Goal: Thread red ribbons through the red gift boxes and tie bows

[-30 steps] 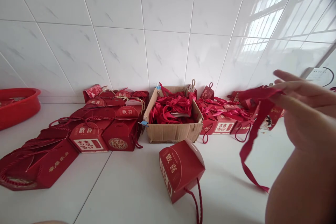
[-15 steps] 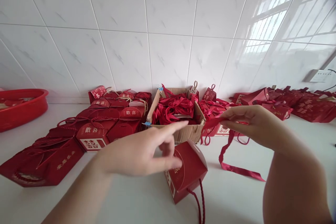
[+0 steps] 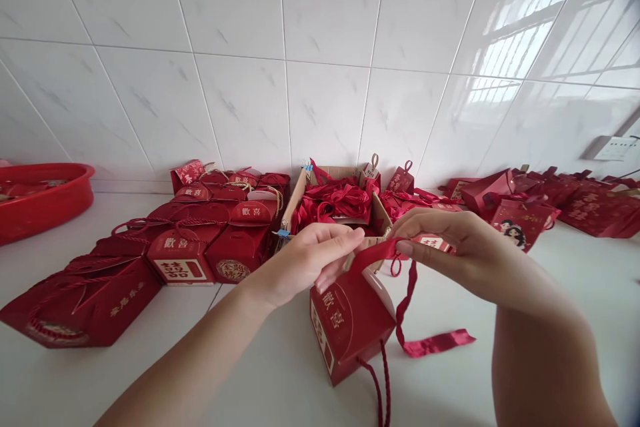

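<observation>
A red ribbon point(image 3: 414, 280) is pinched between the thumb and fingers of my right hand point(image 3: 445, 247), and its loose end trails down to the white counter. My left hand point(image 3: 313, 255) is at the ribbon's other stretch, thumb near the fingers; whether it grips the ribbon is hidden. Below both hands a red gift box point(image 3: 350, 327) with gold characters stands on the counter, two twisted cord handles hanging from its near side. Behind the hands is an open cardboard box point(image 3: 295, 203) full of red ribbons point(image 3: 335, 200).
Rows of red gift boxes point(image 3: 183, 250) stand to the left, beyond them a red plastic basin point(image 3: 45, 213). More red boxes and bags point(image 3: 595, 207) line the right side along the tiled wall point(image 3: 240, 107). A wall socket point(image 3: 613, 147) is at far right.
My right hand has moved left with the ribbon, its end sliding along the counter. My left hand has drawn in its pointing finger and come up to the ribbon.
</observation>
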Motion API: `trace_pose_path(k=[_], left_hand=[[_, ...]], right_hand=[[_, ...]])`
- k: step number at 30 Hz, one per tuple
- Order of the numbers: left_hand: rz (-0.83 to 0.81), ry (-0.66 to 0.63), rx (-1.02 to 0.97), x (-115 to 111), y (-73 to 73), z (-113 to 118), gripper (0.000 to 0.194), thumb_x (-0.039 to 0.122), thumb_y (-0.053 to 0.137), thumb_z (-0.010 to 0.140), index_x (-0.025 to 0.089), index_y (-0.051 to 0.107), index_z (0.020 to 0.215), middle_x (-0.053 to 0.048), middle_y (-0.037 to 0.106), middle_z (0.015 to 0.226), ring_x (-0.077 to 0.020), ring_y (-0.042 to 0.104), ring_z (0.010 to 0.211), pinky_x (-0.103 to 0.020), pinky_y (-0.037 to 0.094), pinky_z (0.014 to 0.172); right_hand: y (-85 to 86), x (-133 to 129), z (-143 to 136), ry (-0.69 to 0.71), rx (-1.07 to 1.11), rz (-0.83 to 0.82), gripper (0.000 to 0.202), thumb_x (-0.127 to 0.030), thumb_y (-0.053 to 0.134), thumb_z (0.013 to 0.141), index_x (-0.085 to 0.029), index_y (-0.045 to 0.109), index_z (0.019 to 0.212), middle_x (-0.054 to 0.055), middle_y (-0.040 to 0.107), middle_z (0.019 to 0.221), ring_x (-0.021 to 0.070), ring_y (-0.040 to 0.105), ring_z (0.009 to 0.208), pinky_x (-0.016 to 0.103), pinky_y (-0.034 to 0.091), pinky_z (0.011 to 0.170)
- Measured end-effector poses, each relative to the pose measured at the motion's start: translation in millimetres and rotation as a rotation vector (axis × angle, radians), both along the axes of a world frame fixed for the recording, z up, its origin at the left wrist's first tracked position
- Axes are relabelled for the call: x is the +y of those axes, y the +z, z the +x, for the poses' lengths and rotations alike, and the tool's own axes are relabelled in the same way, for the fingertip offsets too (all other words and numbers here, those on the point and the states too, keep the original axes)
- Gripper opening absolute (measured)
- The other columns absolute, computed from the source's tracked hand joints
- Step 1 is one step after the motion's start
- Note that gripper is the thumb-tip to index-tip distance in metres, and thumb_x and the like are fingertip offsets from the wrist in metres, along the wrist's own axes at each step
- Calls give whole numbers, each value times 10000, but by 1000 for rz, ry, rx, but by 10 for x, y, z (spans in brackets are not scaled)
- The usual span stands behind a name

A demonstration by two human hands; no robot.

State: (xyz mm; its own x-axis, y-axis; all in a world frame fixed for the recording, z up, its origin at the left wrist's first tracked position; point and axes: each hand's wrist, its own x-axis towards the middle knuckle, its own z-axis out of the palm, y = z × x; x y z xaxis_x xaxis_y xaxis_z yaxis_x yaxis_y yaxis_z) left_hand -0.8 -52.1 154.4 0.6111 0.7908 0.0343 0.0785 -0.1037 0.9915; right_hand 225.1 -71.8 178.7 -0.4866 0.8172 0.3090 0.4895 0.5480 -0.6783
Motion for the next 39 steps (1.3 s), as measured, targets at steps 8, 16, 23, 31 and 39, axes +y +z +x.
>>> trace_pose_path(k=[8, 16, 23, 31, 39], left_hand=[[175, -2, 140, -105, 232, -198, 258, 358, 682, 796, 158, 584, 665, 60, 399, 545, -63, 309, 500, -216, 211, 454], [241, 28, 242, -101, 135, -158, 213, 388, 679, 808, 188, 637, 749, 89, 257, 491, -71, 220, 473, -253, 161, 458], [272, 12, 314, -112, 85, -61, 241, 407, 605, 859, 180, 639, 788, 83, 247, 516, -79, 218, 492, -260, 180, 468], [315, 12, 456, -103, 54, -50, 271, 458, 532, 883, 206, 617, 829, 80, 264, 542, -89, 255, 509, -243, 232, 481], [334, -19, 809, -101, 61, -119, 289, 467, 628, 783, 264, 603, 987, 70, 566, 662, -102, 475, 539, -224, 327, 478]], right_hand=[[-12, 27, 212, -79, -102, 44, 232, -445, 578, 877, -243, 682, 924, 40, 673, 971, 183, 622, 839, 266, 512, 689], [-55, 54, 161, -81, -139, 16, 322, -457, 589, 863, -283, 659, 1125, 28, 663, 1111, 206, 617, 1018, 288, 531, 806], [-91, 134, -141, 354, -97, -214, 292, -419, 516, 921, -169, 668, 913, 18, 666, 851, 143, 608, 780, 245, 496, 712], [-113, 200, 5, 312, -158, -243, 240, -363, 551, 904, -143, 638, 866, 17, 615, 755, 112, 555, 669, 212, 452, 616], [-195, 416, 322, 231, -355, -290, 301, -364, 484, 921, -147, 595, 744, 9, 582, 667, 113, 497, 611, 234, 396, 576]])
